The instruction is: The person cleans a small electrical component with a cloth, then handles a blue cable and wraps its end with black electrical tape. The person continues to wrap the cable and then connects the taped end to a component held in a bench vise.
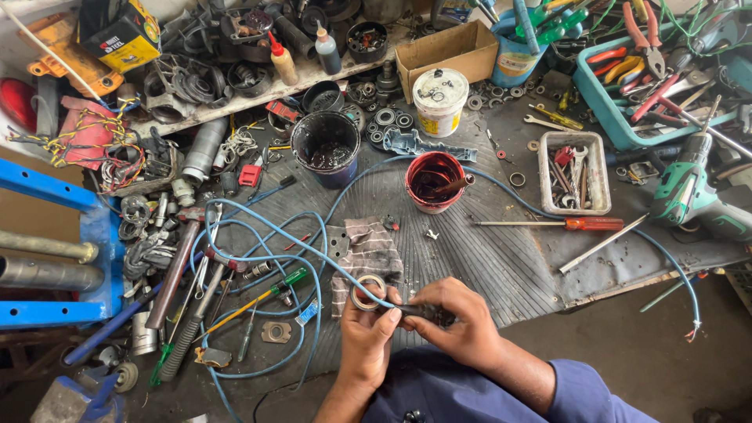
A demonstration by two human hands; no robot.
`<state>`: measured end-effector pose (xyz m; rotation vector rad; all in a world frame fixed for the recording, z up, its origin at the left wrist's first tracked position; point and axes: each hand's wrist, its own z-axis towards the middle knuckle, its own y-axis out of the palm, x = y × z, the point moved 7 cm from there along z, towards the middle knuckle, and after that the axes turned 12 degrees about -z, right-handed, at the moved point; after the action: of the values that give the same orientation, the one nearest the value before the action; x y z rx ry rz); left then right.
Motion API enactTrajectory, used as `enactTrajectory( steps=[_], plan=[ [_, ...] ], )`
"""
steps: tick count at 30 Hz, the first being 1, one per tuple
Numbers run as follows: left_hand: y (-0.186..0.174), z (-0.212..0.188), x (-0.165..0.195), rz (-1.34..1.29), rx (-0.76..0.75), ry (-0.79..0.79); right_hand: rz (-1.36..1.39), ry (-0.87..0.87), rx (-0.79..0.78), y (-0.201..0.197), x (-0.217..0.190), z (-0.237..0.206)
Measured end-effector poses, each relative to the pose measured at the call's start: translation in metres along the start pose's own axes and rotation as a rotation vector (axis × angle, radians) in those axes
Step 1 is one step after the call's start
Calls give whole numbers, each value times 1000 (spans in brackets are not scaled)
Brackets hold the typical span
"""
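Note:
My left hand (366, 338) holds a roll of tape (368, 293) between thumb and fingers, near the front edge of the ribbed rubber mat (486, 258). My right hand (462, 317) grips the dark wrapped end of a blue cable (266, 223) just right of the roll. The tape roll rests against the cable where both hands meet. The cable loops away in several coils to the left over the mat. A striped rag (368, 249) lies just beyond my hands.
A red tub with a brush (433, 182), a dark tub of grease (325, 145) and a white tub (439, 99) stand behind. A red-handled screwdriver (560, 224), a green drill (693, 192), a tray of spanners (574, 163), hammers (176, 266) and a blue vice (55, 251) surround the mat.

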<state>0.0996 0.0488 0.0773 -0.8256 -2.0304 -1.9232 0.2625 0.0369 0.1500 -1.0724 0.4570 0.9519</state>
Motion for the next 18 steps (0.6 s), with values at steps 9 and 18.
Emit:
enactTrajectory(
  steps=[9, 18],
  plan=[
    [-9, 4, 0, 79, 29, -77, 248, 107, -164, 15, 23, -6],
    [-17, 7, -7, 595, 109, -139, 158, -91, -132, 2, 9, -5]
  ],
)
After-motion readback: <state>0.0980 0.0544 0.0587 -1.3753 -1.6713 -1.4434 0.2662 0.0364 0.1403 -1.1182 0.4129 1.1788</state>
